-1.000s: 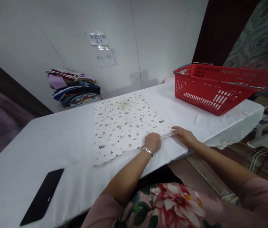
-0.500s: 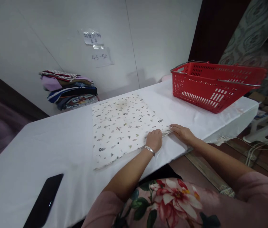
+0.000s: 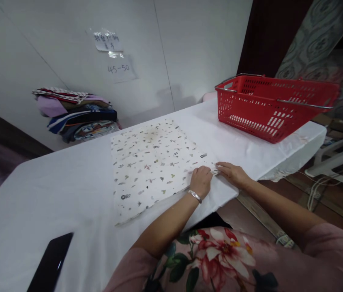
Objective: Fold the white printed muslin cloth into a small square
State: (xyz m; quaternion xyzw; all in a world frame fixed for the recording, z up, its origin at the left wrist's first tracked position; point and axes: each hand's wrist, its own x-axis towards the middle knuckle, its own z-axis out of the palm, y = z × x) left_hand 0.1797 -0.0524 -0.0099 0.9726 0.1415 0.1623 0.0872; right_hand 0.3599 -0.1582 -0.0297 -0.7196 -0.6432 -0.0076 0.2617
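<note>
A white cloth (image 3: 150, 162) printed with small brown, grey and green motifs lies flat, folded into a rough square, with a yellowish mark near its far edge. My left hand (image 3: 201, 181), a silver bangle at its wrist, is closed over the near right corner of the cloth. Thin white cords (image 3: 215, 172) show in the short gap between my hands. Just to the right, my right hand (image 3: 232, 173) is closed on the ends of those cords, its fingers pointing left and low to the table. Its fingertips partly hide them.
A red plastic basket (image 3: 269, 109) with metal handles stands at the table's right end. A stack of folded clothes (image 3: 77, 113) sits by the wall at the back left. A black phone (image 3: 50, 263) lies on the white-covered table (image 3: 77, 194) at front left. Paper signs (image 3: 118, 68) hang on the wall.
My hands have drawn closer together at the cloth's near right corner, so less of the cords shows between them. The whole view has shifted slightly.
</note>
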